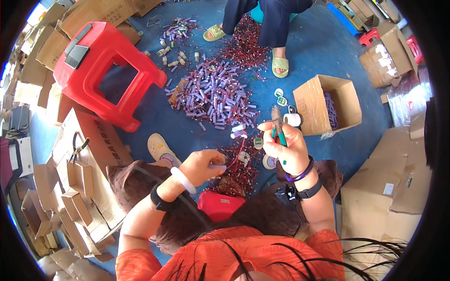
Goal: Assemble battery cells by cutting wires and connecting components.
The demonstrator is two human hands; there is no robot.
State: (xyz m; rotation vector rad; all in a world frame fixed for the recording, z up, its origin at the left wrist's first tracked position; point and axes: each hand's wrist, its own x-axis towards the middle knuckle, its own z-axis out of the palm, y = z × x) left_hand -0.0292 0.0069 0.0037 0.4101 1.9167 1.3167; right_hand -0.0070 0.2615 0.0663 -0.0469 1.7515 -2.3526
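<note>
Well, the broad blue floor (pixel 161 112) spreads out on every side of the pile of purple cylinders (pixel 213 96), which serves as the landmark. Left of the pile stands a red plastic stool (pixel 101 56), and beyond the pile's far right are a co-worker's legs (pixel 283 21) in dark trousers. To the right of the pile sits an open cardboard box (pixel 308 105), with more purple cylinders inside. On the near side of the pile lies a tangle of red wires (pixel 236 175).

The right hand (pixel 287 147), to the near right of the pile, is curled closed around green-handled pliers (pixel 278 122). Their long axis runs away from the person, tilted a little left; the head points away, just right of the pile, and the handles come back through the palm, slightly spread.

The left hand (pixel 202 165), on the near side of the pile, has its fingers bent in tight on one small purple cylinder (pixel 217 166). Its long axis lies roughly sideways, the visible end pointing right; the fingers hide the rest.
</note>
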